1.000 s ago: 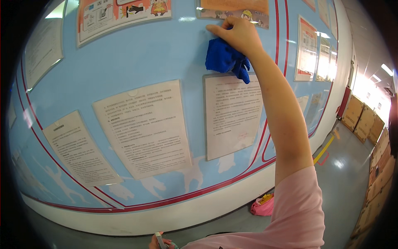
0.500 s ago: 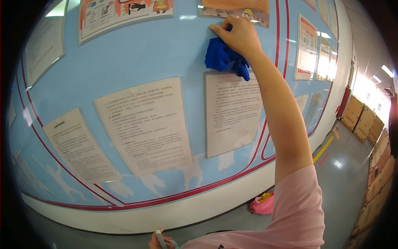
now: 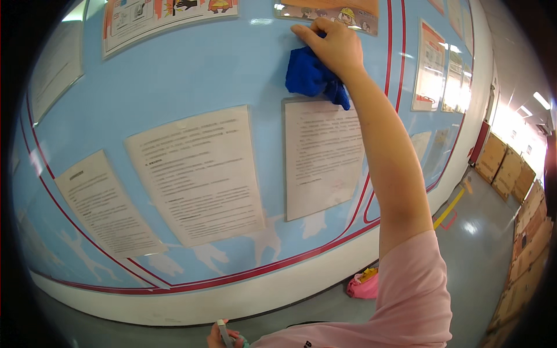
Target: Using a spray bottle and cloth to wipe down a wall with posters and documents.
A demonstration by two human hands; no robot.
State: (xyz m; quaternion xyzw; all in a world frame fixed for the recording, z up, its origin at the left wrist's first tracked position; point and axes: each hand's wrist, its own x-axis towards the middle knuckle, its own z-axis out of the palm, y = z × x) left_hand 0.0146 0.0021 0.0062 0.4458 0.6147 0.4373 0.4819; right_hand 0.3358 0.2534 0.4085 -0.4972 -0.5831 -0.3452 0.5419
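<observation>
My right hand (image 3: 336,47) is up against the light blue wall board (image 3: 197,75), its fingers closed on a bunched blue cloth (image 3: 306,72). The cloth hangs below the palm, and its lower end overlaps the top of a printed sheet (image 3: 322,156) in a clear sleeve. Just above my fingers is the bottom edge of an orange poster (image 3: 331,8). At the lower edge, my left hand (image 3: 216,337) is closed round a pale grey, narrow object (image 3: 223,330). A teal bit shows beside it; most of the object is out of sight, so its kind is unclear.
More sleeved sheets (image 3: 197,174) hang left of the right hand, and framed notices (image 3: 429,66) to its right. A pink and yellow bundle (image 3: 364,284) lies on the grey floor by the wall's foot. Cardboard boxes (image 3: 505,165) line the far right.
The view has shifted slightly, so the sheets appear a little further left. My right hand keeps the blue cloth at nearly the same spot under the orange poster. The left hand's grip is unchanged.
</observation>
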